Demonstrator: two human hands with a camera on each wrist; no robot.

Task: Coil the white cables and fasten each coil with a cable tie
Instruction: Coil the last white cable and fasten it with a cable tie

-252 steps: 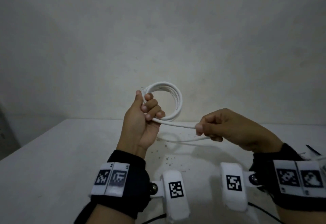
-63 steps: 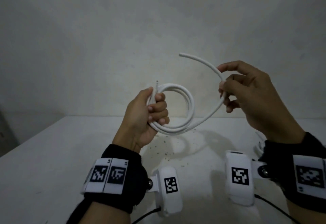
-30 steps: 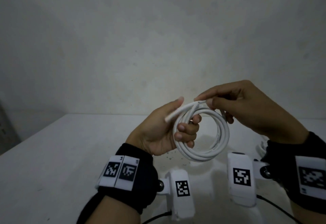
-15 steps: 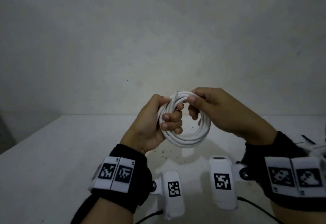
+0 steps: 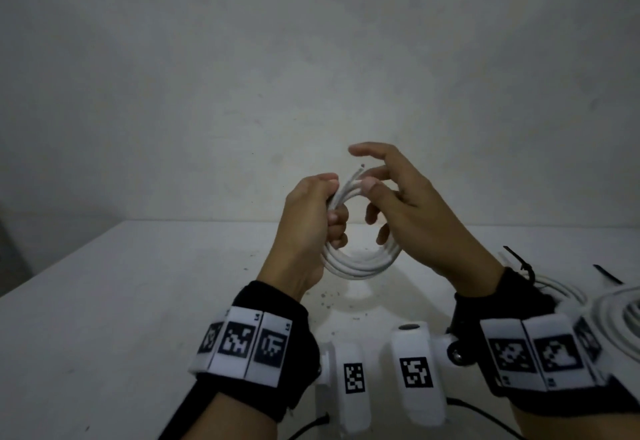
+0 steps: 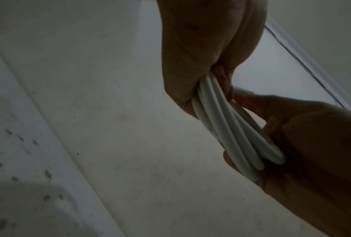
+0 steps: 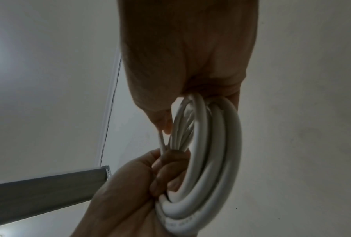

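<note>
Coil (image 5: 360,263) first: the white cable is wound into several stacked turns and hangs in the air above the table (image 5: 121,301), between my two hands. My left hand (image 5: 304,232) clenches one side of the bundle, fingers curled through the ring and thumb pressed over the top. My right hand (image 5: 415,218) steadies the other side, thumb on the upper strands near the cut cable end (image 5: 358,173), which pokes up loose; its index finger is lifted off, while the lower fingers seem to hook the far side of the loop.

To do this well, I judge I should tuck that stray end flat against the turns, keep the left grip tight so the loops do not spring apart, and only then free the right hand for a tie. Black cable ties (image 5: 519,261) lie on the table to my right, beside other coiled cable (image 5: 616,311).

Half a second ago my right fingers were closed over the top of the coil; now they are spread and lifting. Two seconds ago the last length still arced free in my right hand; it is now wound in.
</note>
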